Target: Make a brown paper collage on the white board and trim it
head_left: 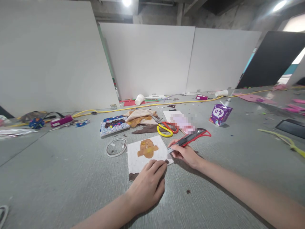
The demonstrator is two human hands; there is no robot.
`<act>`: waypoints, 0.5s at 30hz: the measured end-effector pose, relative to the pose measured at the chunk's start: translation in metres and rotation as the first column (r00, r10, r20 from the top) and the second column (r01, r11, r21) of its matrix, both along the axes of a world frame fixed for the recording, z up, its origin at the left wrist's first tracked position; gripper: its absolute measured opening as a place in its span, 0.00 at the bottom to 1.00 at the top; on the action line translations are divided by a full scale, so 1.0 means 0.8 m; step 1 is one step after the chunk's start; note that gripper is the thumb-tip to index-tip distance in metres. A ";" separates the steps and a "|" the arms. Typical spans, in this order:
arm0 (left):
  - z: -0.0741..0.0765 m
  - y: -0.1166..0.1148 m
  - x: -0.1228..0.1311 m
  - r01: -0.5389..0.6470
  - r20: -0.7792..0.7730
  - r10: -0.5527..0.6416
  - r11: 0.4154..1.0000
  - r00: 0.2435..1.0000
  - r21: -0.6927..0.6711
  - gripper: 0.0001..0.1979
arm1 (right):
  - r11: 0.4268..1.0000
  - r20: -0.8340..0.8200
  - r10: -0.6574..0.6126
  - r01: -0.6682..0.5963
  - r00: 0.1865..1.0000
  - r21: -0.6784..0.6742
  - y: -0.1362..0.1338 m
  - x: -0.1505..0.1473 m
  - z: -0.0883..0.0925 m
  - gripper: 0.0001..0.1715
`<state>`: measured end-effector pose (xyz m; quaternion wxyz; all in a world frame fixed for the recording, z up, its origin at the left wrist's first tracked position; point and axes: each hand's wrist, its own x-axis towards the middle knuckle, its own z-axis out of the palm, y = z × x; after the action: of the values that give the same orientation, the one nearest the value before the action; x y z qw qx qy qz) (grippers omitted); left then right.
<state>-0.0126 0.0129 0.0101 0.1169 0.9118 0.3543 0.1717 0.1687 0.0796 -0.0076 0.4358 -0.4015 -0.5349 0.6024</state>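
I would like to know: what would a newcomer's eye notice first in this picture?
Probably the red and black cutter in the right hand, slanting at the right edge of a white board, while the left hand lies over the board's near edge. Next, the brown-yellow shape on that board and, just beyond it, the scissors with yellow and red handles. Farther right stands a purple carton.

The white board (137, 163) carries a mustard-brown motif (148, 149) and a dark-brown corner patch (133, 176). From it: cream-and-mustard cloth (141, 117) at twelve o'clock; scissors with one yellow handle (165, 135), one red-orange (177, 128), at one; red-and-black knife (190, 137) at two, beyond it a purple carton (219, 118), white-lettered; yellow cord (154, 105) further toward twelve.
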 end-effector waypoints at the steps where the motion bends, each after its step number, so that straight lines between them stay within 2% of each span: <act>1: 0.000 0.000 0.000 -0.001 0.000 0.001 1.000 1.000 0.001 0.18 | 1.000 -0.005 0.000 0.000 1.000 0.000 0.000 0.000 0.000 0.05; 15: 0.001 -0.002 0.001 -0.007 -0.012 0.008 0.999 1.000 0.032 0.16 | 1.000 0.047 -0.024 0.023 0.999 0.017 -0.005 -0.002 0.006 0.05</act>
<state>-0.0121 0.0112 0.0109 0.0996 0.9132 0.3555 0.1723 0.1669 0.0752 -0.0026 0.4333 -0.4182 -0.5454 0.5831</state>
